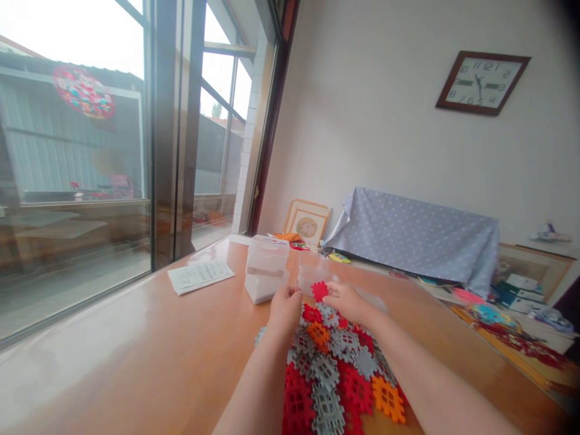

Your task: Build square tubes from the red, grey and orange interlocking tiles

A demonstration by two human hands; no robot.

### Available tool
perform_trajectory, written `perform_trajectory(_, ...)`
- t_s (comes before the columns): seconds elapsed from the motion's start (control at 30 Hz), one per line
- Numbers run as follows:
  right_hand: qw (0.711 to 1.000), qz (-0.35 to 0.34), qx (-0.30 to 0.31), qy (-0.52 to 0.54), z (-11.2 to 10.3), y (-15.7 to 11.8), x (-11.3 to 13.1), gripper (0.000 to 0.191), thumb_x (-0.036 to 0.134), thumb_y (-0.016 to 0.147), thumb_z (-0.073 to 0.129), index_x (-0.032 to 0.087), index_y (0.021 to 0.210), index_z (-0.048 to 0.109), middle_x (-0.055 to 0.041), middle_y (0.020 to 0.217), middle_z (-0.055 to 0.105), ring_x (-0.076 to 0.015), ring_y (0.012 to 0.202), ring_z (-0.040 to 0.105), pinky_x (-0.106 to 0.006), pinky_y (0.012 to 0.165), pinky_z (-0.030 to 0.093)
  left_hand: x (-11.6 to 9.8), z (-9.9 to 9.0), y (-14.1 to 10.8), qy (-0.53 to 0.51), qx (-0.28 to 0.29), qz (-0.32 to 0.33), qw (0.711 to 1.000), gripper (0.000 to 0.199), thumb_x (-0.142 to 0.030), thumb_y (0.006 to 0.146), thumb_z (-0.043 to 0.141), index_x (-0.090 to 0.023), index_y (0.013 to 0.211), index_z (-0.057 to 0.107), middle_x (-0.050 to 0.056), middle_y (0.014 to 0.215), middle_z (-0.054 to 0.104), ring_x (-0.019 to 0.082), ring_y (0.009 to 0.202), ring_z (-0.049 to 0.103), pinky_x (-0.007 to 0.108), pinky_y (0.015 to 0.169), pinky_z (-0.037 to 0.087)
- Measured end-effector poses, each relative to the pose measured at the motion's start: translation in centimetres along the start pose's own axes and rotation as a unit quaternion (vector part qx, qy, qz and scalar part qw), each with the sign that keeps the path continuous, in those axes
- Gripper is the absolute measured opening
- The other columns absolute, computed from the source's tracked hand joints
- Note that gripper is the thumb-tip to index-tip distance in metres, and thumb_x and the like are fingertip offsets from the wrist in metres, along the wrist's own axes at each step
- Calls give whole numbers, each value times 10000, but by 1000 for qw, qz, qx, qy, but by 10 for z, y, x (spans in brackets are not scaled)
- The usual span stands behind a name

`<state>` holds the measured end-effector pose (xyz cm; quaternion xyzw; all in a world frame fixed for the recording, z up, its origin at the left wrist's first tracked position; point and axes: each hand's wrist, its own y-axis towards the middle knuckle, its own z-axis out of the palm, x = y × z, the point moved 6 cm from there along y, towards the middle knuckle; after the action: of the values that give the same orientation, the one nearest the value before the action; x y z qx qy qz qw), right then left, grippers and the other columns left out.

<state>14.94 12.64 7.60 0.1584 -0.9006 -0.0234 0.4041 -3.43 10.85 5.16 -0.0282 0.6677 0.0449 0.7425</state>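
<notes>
Between the thumb and fingers of my right hand (345,301) is a red interlocking building tile (319,291) with notched edges, held up above the pile. My left hand (286,306) is just left of it, fingers pinched together; whatever they hold, if anything, is hidden. Below both hands spreads a heap of notched tiles in several colours. Among them are a grey tile (325,371), an orange window-patterned tile (388,399) and a red window-patterned tile (357,389). My forearms cover parts of the heap on either side.
Clear plastic containers (267,269) stand behind my left hand, with another clear container (312,269) behind the red tile. Printed sheets (202,277) lie on the wooden table (149,356) at left. Beyond the table are a cloth-covered object (421,235) and a glass window (77,241).
</notes>
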Motion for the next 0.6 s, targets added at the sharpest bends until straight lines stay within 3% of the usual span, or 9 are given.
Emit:
perform_trajectory(0.2, 995, 40, 48, 74, -5, -25, 9, 397, 465, 814, 665, 193, 1097, 722, -40, 1013, 763, -224, 951, 694, -341, 867, 533, 5, 8, 0, 7, 34, 16, 999, 256, -287, 771, 662, -130, 970, 698, 41, 724, 670, 155, 647, 592, 242, 621, 458)
perform_trajectory(0.43, 982, 124, -141, -37, -57, -11, -34, 463, 404, 889, 494, 151, 1243, 653, -103, 1161, 733, -237, 1062, 678, -362, 926, 514, 11, 11, 5, 107, 37, 44, 993, 209, -261, 812, 563, -156, 934, 696, 45, 789, 689, 166, 702, 604, 245, 643, 442)
perform_trajectory(0.5, 974, 138, -156, -85, -64, -7, -47, 468, 420, 872, 525, 153, 1234, 656, -114, 1169, 729, -249, 1074, 673, -362, 934, 504, 9, 13, 5, 124, 46, 49, 990, 206, -239, 814, 540, -155, 928, 690, 48, 797, 687, 168, 719, 605, 244, 653, 439)
perform_trajectory(0.6, 968, 140, -128, -164, -60, -1, -58, 534, 478, 783, 677, 195, 1235, 665, -108, 1225, 707, -268, 1125, 653, -352, 964, 479, 7, 16, 4, 148, 63, 61, 985, 214, -210, 806, 533, -148, 945, 685, 60, 828, 697, 177, 759, 613, 250, 684, 441)
